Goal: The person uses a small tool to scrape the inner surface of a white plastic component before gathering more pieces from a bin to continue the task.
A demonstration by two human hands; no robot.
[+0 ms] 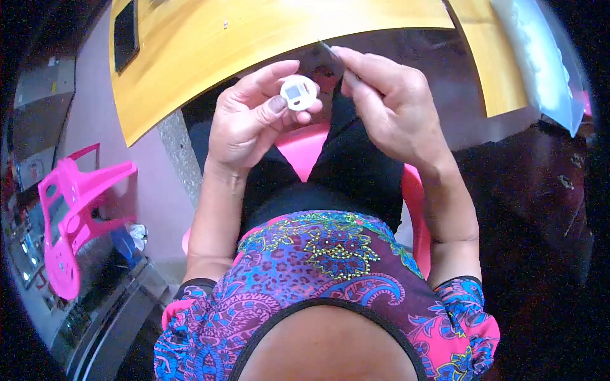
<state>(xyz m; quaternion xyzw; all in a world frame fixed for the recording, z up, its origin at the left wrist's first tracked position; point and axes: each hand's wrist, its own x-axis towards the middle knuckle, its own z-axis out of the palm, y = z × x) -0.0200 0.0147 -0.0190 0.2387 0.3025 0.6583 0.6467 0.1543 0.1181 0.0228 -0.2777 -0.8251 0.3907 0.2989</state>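
Note:
A small round white disc point(307, 88) with a grey square and dark slots on its face is pinched between the thumb and fingers of my left hand point(248, 111), tilted up above my lap. Close by on the right, my right hand point(397, 95) grips a thin, dark, pointed tool point(326, 48) that looks like tweezers. Its tip points up and to the left, apart from the disc. My fingers cover most of the tool, so its full shape is hidden.
Beyond my hands curves a yellow tabletop point(286, 19), bearing a black phone point(126, 35) and a tiny pale piece point(225, 25). A clear bluish plastic bag point(540, 63) lies at the right. A pink plastic chair point(82, 190) stands on the left.

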